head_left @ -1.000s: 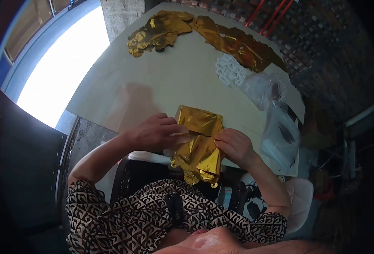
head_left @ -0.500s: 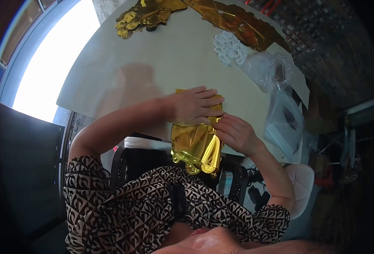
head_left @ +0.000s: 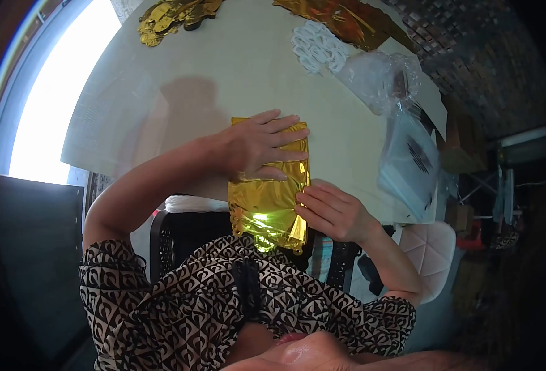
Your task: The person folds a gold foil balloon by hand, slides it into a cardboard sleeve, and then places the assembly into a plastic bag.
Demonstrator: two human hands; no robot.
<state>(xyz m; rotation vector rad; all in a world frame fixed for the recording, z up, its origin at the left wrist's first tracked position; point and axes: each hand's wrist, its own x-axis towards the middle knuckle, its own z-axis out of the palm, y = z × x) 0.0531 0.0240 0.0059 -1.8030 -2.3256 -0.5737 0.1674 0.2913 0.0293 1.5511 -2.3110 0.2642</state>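
A person, seen from a camera on their own head, sits close to a pale table (head_left: 124, 111) with a sheet of gold foil (head_left: 260, 201) in front of them. The foil's upper part lies on the tabletop, and its lower part reaches past the near edge, ending in a scalloped border with a bright glint above it. The left hand (head_left: 260, 145) lies palm down across the upper part, its fingers spread apart and pointing right. The right hand (head_left: 332, 210) touches the foil's right edge with its fingers bent and close together; the thumb is unclear, so I cannot tell whether it pinches the edge. At the far side of the table are a crumpled gold pile (head_left: 177, 18) on the left and darker gold sheets (head_left: 353, 21) on the right. Nearer than these sheets are a heap of white loops (head_left: 319, 48), a crinkled clear bag (head_left: 378, 77) and a clear packet (head_left: 409, 167) with dark marks. The person wears a patterned top (head_left: 180, 303)
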